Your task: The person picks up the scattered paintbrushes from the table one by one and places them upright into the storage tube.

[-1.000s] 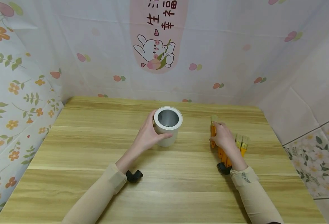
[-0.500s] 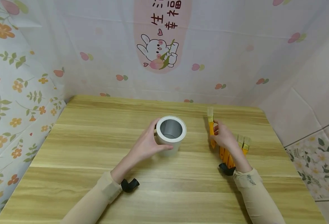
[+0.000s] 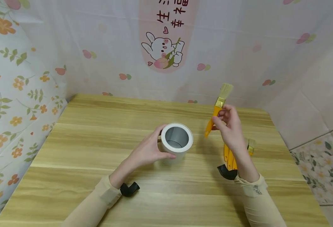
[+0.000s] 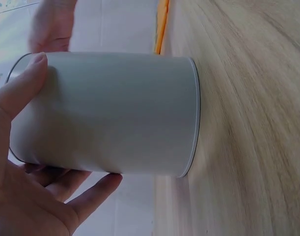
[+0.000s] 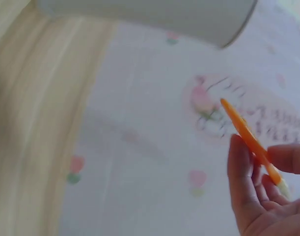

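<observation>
My left hand grips a pale cylindrical canister near its white rim, with the open mouth facing up. In the left wrist view the thumb and fingers lie on opposite sides of the canister, whose base is at or close to the tabletop; contact is unclear. To the right, my right hand pinches a paintbrush by its orange handle, raised above the table with bristles up and tilted. The right wrist view shows the handle between thumb and fingers; the bristles are mostly hidden there.
Several more orange-handled paintbrushes lie on the wooden table under the right forearm, partly covered by it. A patterned cloth hangs behind the table. Black bent pieces sit at both wrists.
The right hand has lifted the paintbrush off the table and its bristle end now leans right. The left hand and canister have shifted slightly right and nearer.
</observation>
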The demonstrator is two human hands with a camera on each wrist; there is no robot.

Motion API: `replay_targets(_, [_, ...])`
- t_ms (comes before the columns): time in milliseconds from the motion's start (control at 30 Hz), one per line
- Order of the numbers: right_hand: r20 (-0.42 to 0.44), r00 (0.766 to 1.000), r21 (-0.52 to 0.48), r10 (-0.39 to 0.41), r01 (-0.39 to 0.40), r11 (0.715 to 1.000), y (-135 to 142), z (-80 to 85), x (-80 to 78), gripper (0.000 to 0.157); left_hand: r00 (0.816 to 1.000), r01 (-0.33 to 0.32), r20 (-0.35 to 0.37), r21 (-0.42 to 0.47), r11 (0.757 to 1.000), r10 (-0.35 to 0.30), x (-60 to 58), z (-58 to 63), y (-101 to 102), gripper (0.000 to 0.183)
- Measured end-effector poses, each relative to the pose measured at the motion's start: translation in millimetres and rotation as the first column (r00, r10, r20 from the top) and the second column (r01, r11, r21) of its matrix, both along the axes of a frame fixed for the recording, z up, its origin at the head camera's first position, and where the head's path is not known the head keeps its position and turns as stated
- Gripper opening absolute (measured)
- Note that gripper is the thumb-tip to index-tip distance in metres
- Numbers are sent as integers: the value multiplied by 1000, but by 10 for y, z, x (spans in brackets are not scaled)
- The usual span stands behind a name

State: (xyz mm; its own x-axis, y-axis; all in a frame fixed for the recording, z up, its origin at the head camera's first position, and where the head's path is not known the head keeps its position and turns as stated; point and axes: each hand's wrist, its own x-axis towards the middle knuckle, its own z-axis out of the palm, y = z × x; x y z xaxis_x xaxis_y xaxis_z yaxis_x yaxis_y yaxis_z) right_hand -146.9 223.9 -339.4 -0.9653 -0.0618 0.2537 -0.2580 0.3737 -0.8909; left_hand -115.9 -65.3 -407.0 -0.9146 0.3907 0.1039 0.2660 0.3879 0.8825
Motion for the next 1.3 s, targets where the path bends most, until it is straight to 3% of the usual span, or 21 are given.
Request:
replay_targets(167, [-119,993,-144,15,-32,989,-232,91,146,31,1000,24,11,-15,1000,-24,8,0,-2,105])
replay_targets(333, [-157,985,-208,67,-100,973,-403,77,243,34,998,56,4,-12,998,-56,6,11,-19,107])
replay_targets(433, [-150,985,-142,79,-101,985,-455,47,258,33,997,73,0,-21,997,-73,0,18,-31,106])
replay_targets(567, [-144,986,34,78,-74,997,-480,-6,250,36,996,88,-1,-29,996,-88,-8,14,-41,105])
replay_targets(767, [-166,981,223,98,-60,973,-488,-91,234,38,993,119,-19,-9,993,-119,-17,0,-40,104])
replay_targets(967, [-180,978,305,104,-45,951,-502,-156,232,32,992,122,-19,-11,992,-122,-9,-1,-40,105])
replay_targets(1133, [-177,974,333,141,-76,940,-514,-187,218,22,991,133,-27,-13,991,-134,-14,-14,-49,105])
replay_targets(1300, [-171,969,358,181,-110,927,-517,-203,199,22,989,146,-34,-5,989,-146,-31,-28,-58,104])
